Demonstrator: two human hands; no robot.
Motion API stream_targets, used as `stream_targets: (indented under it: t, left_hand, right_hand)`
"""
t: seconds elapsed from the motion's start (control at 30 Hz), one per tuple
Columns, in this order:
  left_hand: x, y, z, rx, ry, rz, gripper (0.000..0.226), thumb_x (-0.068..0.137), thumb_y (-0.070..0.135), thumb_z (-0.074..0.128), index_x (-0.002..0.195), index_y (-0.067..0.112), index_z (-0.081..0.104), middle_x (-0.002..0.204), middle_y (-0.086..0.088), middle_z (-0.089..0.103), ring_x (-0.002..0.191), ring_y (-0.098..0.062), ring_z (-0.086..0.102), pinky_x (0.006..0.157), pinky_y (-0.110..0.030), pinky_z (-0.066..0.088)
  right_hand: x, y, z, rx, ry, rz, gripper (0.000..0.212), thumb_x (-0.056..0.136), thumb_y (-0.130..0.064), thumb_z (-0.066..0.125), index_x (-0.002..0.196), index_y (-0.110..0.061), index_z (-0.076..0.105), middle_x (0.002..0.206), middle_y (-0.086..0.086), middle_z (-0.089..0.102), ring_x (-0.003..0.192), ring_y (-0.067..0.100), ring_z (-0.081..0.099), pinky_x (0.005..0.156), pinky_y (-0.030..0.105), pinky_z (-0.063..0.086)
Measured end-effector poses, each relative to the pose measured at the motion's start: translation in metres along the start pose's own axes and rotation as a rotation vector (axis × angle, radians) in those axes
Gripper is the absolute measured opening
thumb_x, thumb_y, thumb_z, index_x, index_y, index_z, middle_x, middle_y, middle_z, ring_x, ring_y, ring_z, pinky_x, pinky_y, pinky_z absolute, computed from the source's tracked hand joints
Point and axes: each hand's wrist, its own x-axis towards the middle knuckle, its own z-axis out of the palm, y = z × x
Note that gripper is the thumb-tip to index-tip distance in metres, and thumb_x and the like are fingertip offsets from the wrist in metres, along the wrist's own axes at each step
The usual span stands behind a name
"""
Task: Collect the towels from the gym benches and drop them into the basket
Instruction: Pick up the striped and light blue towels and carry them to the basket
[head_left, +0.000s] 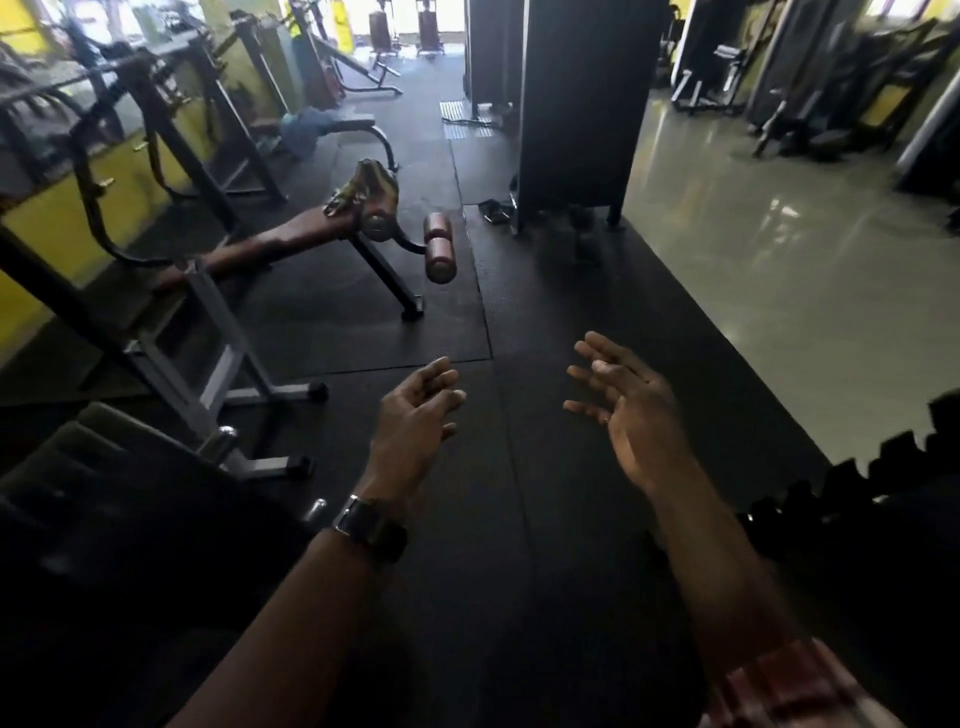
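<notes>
Black rubber mats (467, 322) cover the near floor, and both hands reach out over them, empty. On the left hand (415, 415) the fingers are loosely curled, and a watch (371, 530) sits on that wrist; the right hand (628, 410) has its fingers spread, palm turned inward — neither holds anything, and the two are apart. Ahead on the left, a yellowish patterned towel (366, 184) lies bunched on the raised end of a brown decline bench (270, 244), just above its roller pads (439, 247). Farther back, a blue towel (306, 124) is draped over a second bench (353, 124). Right of the mats the floor (779, 270) is pale and glossy — machines stand beyond it, blurred.
</notes>
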Motion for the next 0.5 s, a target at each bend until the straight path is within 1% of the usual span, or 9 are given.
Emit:
stream_targets:
  t: [0.1, 0.2, 0.27, 0.33, 0.4, 0.5]
  left_hand:
    - [0.062, -0.005, 0.013, -0.070, 0.084, -0.025, 0.034, 0.089, 0.007, 0.063, 0.111, 0.033, 0.067, 0.113, 0.013, 0.071, 0.098, -0.004, 0.067, 0.080, -0.030, 0.053]
    - [0.131, -0.012, 0.027, -0.101, 0.128, -0.041, 0.033, 0.088, 0.007, 0.064, 0.110, 0.032, 0.068, 0.112, 0.013, 0.072, 0.098, -0.002, 0.067, 0.078, -0.028, 0.053]
    - [0.174, -0.014, 0.034, -0.121, 0.139, -0.046, 0.032, 0.089, 0.007, 0.063, 0.108, 0.031, 0.069, 0.112, 0.013, 0.072, 0.097, -0.003, 0.067, 0.079, -0.028, 0.053]
    - [0.221, -0.013, 0.039, -0.132, 0.144, -0.044, 0.032, 0.089, 0.007, 0.064, 0.110, 0.030, 0.069, 0.114, 0.011, 0.072, 0.100, -0.005, 0.067, 0.082, -0.030, 0.053]
    - [0.279, -0.006, 0.046, -0.144, 0.154, -0.042, 0.034, 0.089, 0.008, 0.063, 0.117, 0.027, 0.068, 0.118, 0.009, 0.071, 0.104, -0.007, 0.066, 0.084, -0.032, 0.052]
    - [0.370, 0.015, 0.059, -0.145, 0.148, -0.017, 0.035, 0.090, 0.010, 0.063, 0.122, 0.024, 0.067, 0.121, 0.008, 0.069, 0.108, -0.008, 0.064, 0.085, -0.032, 0.052]
  right_hand:
    - [0.073, 0.008, 0.000, 0.006, -0.052, 0.036, 0.033, 0.093, -0.008, 0.054, 0.116, -0.026, 0.070, 0.128, 0.001, 0.067, 0.115, 0.022, 0.065, 0.077, 0.040, 0.057]
    - [0.149, 0.019, 0.001, -0.016, -0.088, 0.062, 0.032, 0.092, -0.009, 0.055, 0.113, -0.027, 0.072, 0.126, -0.001, 0.069, 0.114, 0.021, 0.066, 0.075, 0.039, 0.058]
    - [0.192, 0.024, 0.004, -0.029, -0.087, 0.073, 0.032, 0.093, -0.008, 0.055, 0.112, -0.027, 0.072, 0.123, -0.002, 0.070, 0.113, 0.021, 0.067, 0.074, 0.038, 0.058]
    - [0.235, 0.028, 0.008, -0.039, -0.090, 0.086, 0.032, 0.093, -0.008, 0.055, 0.113, -0.027, 0.071, 0.122, -0.003, 0.071, 0.113, 0.021, 0.067, 0.075, 0.040, 0.058]
    - [0.287, 0.028, 0.014, -0.056, -0.084, 0.101, 0.032, 0.093, -0.007, 0.054, 0.115, -0.026, 0.070, 0.124, -0.001, 0.069, 0.115, 0.022, 0.066, 0.078, 0.042, 0.059]
    - [0.373, 0.014, 0.026, -0.079, -0.066, 0.100, 0.032, 0.094, -0.007, 0.053, 0.116, -0.025, 0.068, 0.127, 0.000, 0.067, 0.118, 0.024, 0.063, 0.084, 0.045, 0.057]
